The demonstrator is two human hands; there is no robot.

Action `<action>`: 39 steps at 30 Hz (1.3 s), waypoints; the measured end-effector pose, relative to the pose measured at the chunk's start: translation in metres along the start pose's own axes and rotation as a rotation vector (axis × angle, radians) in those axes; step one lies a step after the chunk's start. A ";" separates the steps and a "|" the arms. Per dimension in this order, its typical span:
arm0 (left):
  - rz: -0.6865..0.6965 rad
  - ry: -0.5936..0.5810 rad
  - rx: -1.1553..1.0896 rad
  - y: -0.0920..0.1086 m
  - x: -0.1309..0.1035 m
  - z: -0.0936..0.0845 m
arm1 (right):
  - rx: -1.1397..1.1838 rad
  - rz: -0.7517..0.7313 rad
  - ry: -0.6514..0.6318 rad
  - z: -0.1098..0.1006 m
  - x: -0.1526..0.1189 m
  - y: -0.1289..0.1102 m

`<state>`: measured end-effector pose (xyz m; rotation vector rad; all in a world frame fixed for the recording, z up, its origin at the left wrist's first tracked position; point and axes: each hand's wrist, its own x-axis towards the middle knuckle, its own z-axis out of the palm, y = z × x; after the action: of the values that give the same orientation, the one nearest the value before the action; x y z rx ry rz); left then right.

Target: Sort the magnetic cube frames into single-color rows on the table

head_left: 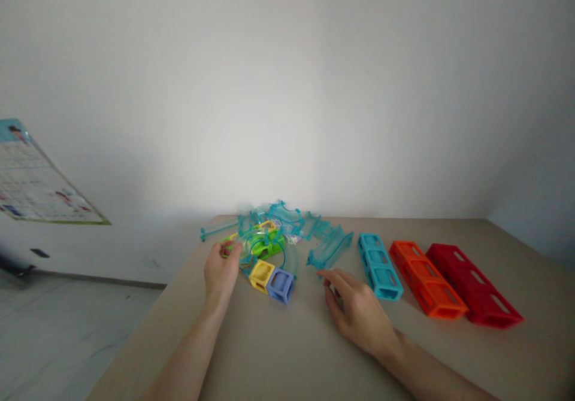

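Observation:
My left hand (221, 269) is closed at the left side of a pile of toy track parts, its fingers bent beside a clear curved track piece (291, 258) and green blocks (272, 244). What the fingertips grip cannot be made out. In front of the pile lie a yellow open-frame block (261, 275) and a periwinkle-blue one (281, 285), end to end. My right hand (357, 311) rests low over the table, thumb and forefinger apart. Its forefinger is by the near end of a translucent teal track piece (331, 248); whether they touch is unclear.
To the right lie a teal block column (380, 266), an orange one (426, 278) and a red one (471, 286), side by side. More clear teal track pieces (285, 214) are heaped by the wall. The table's (148, 344) left edge drops to a marble-look floor. A poster (40, 179) hangs left.

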<state>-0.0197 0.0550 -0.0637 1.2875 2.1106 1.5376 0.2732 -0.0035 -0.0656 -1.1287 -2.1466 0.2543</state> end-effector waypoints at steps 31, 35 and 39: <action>0.433 -0.932 -0.434 0.055 -0.123 0.004 | 0.192 -0.139 0.049 0.000 -0.009 -0.017; 0.130 -0.759 -0.717 0.060 -0.115 0.006 | 0.259 -0.074 -0.029 0.010 -0.004 -0.021; -0.064 -0.412 -0.914 0.062 -0.100 0.008 | 0.194 0.108 -0.018 0.031 0.006 -0.027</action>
<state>0.0759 -0.0112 -0.0440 1.0287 0.9691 1.6922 0.2331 -0.0110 -0.0728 -1.1338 -2.0287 0.5120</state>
